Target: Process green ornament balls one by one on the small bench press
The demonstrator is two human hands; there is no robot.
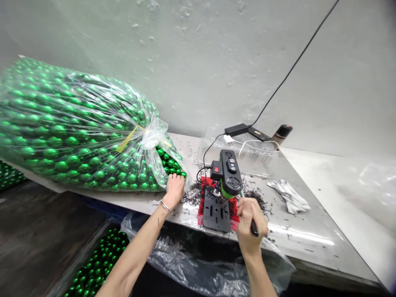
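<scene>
My left hand (175, 187) is at the mouth of a big clear plastic bag (154, 133), its fingers curled against shiny green balls (167, 159). The fingertips are hidden, so what they hold cannot be made out. My right hand (252, 220) is wrapped round a black handle (254, 228), whose end sticks out below the fist. Just left of that fist stands a small black and green bench drill (230, 173) over a slotted black base plate (216, 212). Whether the handle joins the machine is hidden by the hand.
Red matting (201, 212) lies under the machine, with black shavings (193, 194) around it. White gloves (289, 196) lie at right. A power adapter (236, 130) and cables are at the back. Below the table edge are plastic sheeting (185, 255) and a bin of green balls (99, 264).
</scene>
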